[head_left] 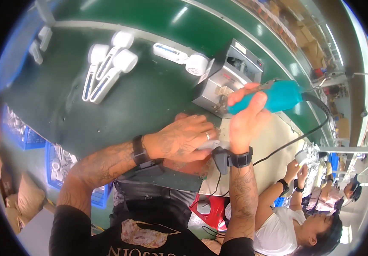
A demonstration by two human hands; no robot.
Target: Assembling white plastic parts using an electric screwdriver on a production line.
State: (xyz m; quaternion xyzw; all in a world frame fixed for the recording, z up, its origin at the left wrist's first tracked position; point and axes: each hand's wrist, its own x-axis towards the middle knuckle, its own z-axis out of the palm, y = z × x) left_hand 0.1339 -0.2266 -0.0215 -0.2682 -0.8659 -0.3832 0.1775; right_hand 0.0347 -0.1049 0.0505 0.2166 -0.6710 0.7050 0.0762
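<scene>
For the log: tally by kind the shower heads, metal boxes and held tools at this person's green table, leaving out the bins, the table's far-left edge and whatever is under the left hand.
White shower heads: 4
Metal box: 1
Teal tool in the right hand: 1
Total: 6

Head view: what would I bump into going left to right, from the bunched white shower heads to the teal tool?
Three bunched shower heads → one shower head by itself → silver machine → teal tool, held in the right hand.
</scene>
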